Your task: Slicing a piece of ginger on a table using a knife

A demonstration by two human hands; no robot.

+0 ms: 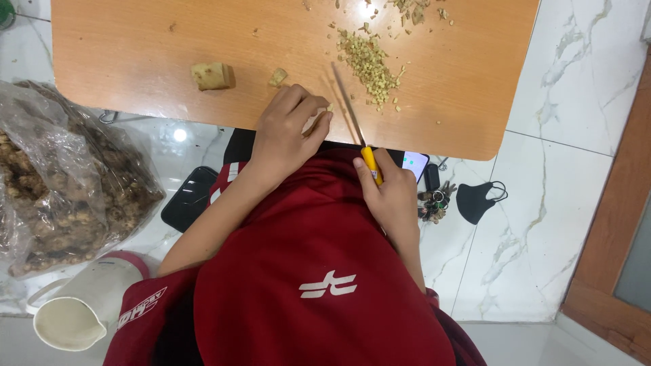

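My left hand (288, 132) presses a pale piece of ginger (317, 116) onto the wooden table (135, 47) near its front edge. My right hand (386, 193) grips the yellow handle of a knife (352, 118); its thin blade lies on the board just right of my left fingers. A pile of finely chopped ginger (369, 64) lies beyond the blade. A larger ginger chunk (210, 76) and a small bit (277, 76) rest to the left.
A clear plastic bag of ginger roots (61, 176) sits on the marble floor at left, with a white jug (81, 305) below it. A phone (415, 163), keys (434, 200), a black face mask (478, 200) and a dark pouch (190, 196) lie on the floor.
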